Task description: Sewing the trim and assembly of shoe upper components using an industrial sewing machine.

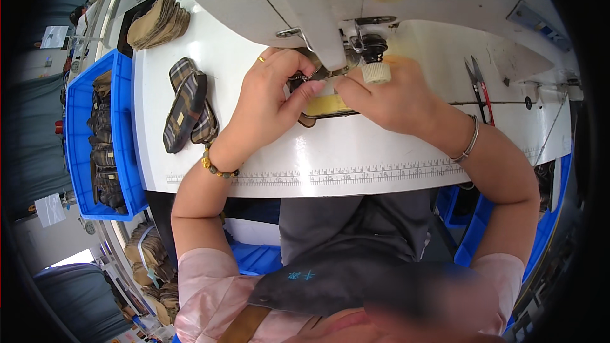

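Observation:
At the sewing machine (330,54), a small workpiece with a dark edge and a tan tip (307,120) lies by the needle area. My left hand (273,89), left of the needle, has thumb and forefinger closed on the dark edge of this piece. From the right, my right hand (394,98) holds it too, its thumb pointing at the needle; the other fingers are partly hidden behind a cream dial (376,72). A yellow strip (327,105) shows between the hands. Two plaid padded slipper-shaped pieces (184,114) lie left of my left forearm, one overlapping the other.
Tan sole-shaped pieces (159,23) are stacked at the far left of the white table. A blue bin (135,165) of plaid pieces stands beside its left edge. Red-handled scissors (488,103) lie right of my right hand. A ruler strip (343,174) runs along the near edge.

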Tool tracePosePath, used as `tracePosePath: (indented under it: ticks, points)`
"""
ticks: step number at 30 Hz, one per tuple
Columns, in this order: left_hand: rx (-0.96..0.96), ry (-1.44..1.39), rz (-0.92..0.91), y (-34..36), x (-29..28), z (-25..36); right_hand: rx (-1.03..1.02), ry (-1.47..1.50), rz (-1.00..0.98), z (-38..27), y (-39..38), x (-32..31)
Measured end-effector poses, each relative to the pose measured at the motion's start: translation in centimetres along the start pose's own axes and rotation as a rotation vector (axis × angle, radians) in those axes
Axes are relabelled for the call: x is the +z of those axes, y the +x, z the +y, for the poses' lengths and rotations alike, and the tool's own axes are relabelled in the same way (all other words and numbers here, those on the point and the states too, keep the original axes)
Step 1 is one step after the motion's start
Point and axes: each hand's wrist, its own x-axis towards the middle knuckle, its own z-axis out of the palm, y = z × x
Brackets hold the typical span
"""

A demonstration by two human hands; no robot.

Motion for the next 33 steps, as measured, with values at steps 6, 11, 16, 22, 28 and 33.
tracePosePath:
  ticks: [6,11,16,22,28,33]
  points:
    - [-0.041,-0.055,-0.115,0.3,-0.1,1.1,-0.005,0.002,0.07,0.2,0.2,0.3]
    - [-0.051,-0.054,-0.082,0.2,-0.2,1.1,-0.009,0.02,0.066,0.2,0.3,0.2]
    - [-0.046,-0.056,-0.085,0.3,-0.3,0.8,0.01,0.022,0.066,0.3,0.0,0.4]
    - [-0.086,-0.13,-0.105,0.1,0.0,0.4,0.002,0.026,0.073,0.0,0.2,0.3]
    - [-0.204,-0.229,-0.108,0.1,0.3,0.5,-0.047,0.049,0.131,-0.1,0.5,0.3]
    - [-0.24,-0.29,-0.07,-0.2,0.5,0.1,0.046,0.093,0.015,0.0,0.3,0.3]
